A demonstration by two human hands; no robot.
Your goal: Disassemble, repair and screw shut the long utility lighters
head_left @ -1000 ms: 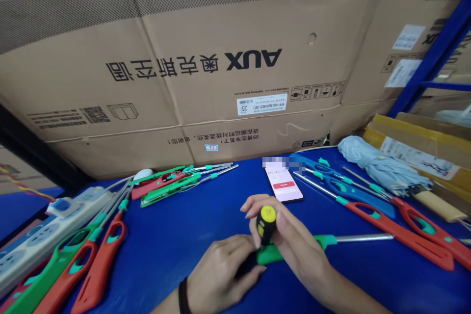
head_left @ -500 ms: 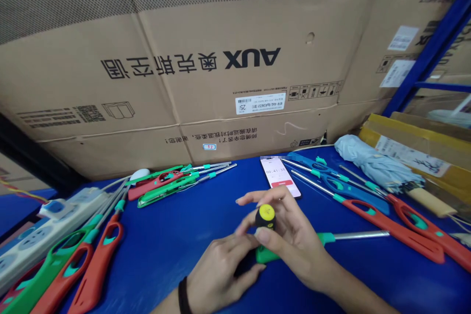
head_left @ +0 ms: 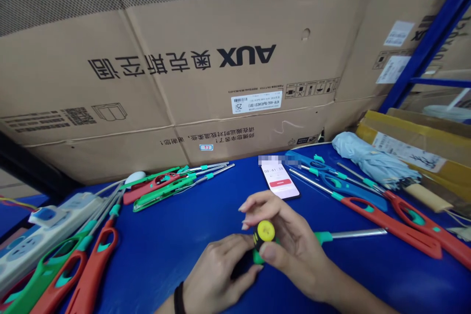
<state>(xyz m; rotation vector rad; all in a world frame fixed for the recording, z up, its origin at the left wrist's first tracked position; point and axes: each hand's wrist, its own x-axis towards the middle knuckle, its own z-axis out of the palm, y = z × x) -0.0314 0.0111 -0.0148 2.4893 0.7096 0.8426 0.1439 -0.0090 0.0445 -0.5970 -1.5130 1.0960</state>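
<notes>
In my right hand is a screwdriver, its black handle with a yellow end cap pointing up toward me. Thumb and fingers close around that handle; the shaft and tip are hidden. My left hand, with a dark band at the wrist, has its fingers closed on a green stick lighter lying on the blue table. Most of the lighter's body is covered by both hands. Its metal tube sticks out to the right from behind my right hand.
Red and blue stick lighters lie to the right, near a folded umbrella. More lighters are at back left and beside a power strip. A phone lies ahead; a large cardboard box stands behind.
The screwdriver's yellow end has moved lower and tilted more toward me. My right fingers have shifted around the handle. The left hand keeps its hold, and the view has shifted slightly.
</notes>
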